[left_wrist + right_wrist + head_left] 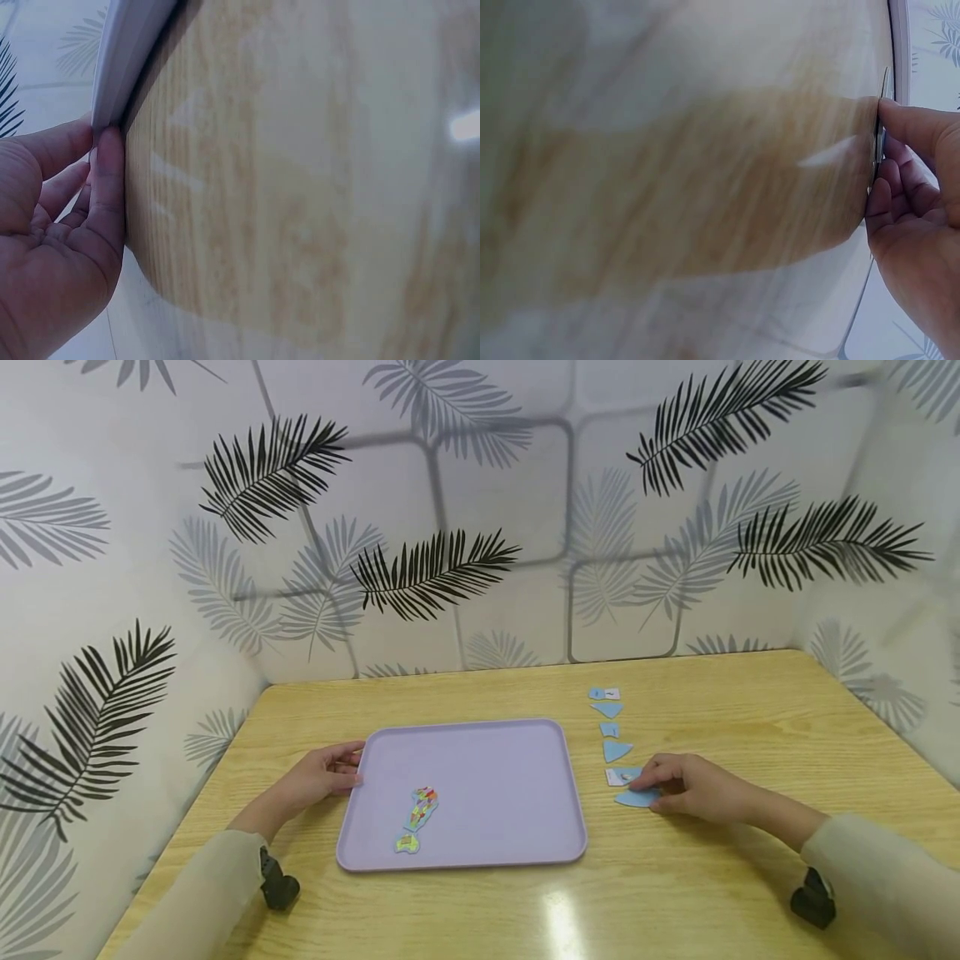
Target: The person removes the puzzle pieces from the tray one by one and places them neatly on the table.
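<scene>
My left hand (333, 772) grips the left rim of a lilac tray (495, 793), its thumb and fingers right at the edge in the left wrist view. On the tray lie joined, brightly coloured puzzle pieces (422, 807) above a yellow piece (407, 842). To the right of the tray, my right hand (701, 789) pinches a light blue puzzle piece (636, 797) low over the table. Its fingers partly cover a blue and white piece (617, 777) just behind. Seen from the right wrist, the thumb (915, 126) presses at the thin piece (886, 84), shown edge-on.
Several more blue pieces run in a column toward the back: one triangular piece (617, 750), a small one (609, 730), another triangle (607, 708) and a blue and white piece (604, 693). The wooden table (712, 710) meets a leaf-patterned wall (525, 610).
</scene>
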`<state>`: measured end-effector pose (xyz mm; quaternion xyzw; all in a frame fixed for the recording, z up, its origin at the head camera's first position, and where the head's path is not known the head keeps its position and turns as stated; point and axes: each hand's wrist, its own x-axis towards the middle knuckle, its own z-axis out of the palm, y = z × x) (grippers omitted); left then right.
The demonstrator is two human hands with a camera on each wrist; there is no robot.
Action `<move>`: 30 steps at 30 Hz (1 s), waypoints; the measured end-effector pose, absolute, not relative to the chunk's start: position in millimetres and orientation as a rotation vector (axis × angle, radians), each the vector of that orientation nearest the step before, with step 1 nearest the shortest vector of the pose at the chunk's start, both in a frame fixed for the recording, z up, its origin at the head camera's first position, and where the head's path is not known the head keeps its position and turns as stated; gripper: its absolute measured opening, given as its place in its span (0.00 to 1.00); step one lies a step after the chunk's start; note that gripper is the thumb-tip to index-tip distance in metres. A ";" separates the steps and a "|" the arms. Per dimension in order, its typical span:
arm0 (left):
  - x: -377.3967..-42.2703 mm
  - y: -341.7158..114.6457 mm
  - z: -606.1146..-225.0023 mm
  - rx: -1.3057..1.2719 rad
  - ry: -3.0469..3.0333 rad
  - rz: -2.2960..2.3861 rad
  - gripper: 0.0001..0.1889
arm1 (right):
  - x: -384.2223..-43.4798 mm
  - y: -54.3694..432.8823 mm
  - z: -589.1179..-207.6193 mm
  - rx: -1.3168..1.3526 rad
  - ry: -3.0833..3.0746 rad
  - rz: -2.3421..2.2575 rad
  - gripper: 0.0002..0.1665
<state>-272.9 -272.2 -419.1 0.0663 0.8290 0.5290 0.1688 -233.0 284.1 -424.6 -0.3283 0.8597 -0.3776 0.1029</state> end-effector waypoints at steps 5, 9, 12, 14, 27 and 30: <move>-273.9 -272.9 -420.4 0.168 2.361 1.506 0.33 | -231.4 283.3 -423.1 -0.963 2.542 -1.115 0.16; -273.6 -272.3 -420.2 0.183 2.364 1.497 0.33 | -232.1 283.3 -423.2 -0.923 2.540 -1.112 0.16; -273.0 -272.4 -419.2 0.192 2.368 1.484 0.33 | -233.0 283.7 -423.2 -0.906 2.546 -1.103 0.16; -273.1 -272.5 -419.2 0.177 2.366 1.491 0.33 | -233.9 284.3 -422.9 -0.900 2.554 -1.094 0.17; -271.7 -275.2 -421.2 0.173 2.365 1.507 0.34 | -240.2 272.2 -418.2 -0.961 2.544 -1.184 0.18; -273.0 -274.9 -420.8 0.187 2.367 1.502 0.34 | -239.9 264.2 -415.2 -1.018 2.553 -1.218 0.18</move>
